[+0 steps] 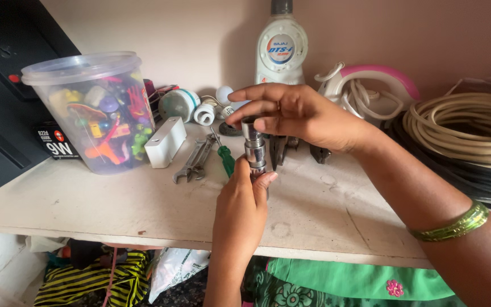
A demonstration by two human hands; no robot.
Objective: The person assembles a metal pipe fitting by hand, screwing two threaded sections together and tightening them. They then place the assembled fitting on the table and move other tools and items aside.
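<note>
Left hand (240,207) gripped lower end of chrome cylindrical fitting (254,149), held upright above surface (115,204). Right hand (296,113) fingers (251,108) pinched fitting's top. Green-handled screwdriver (224,156), wrench (191,164) lay just beside.

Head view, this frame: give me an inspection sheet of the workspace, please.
Surface: pale shelf, scuffed and stained.
Job's things: upright metal cylinder held between both hands.
Clutter: lidded plastic tub of small coloured items, wrench, green-handled screwdriver, bulbs, white bottle.
Grippers: left hand grips the cylinder's base; right hand pinches its top.
Cables: coiled beige hose at right; iron with wrapped cord.
Surroundings: plain wall, fabrics below the shelf.
</note>
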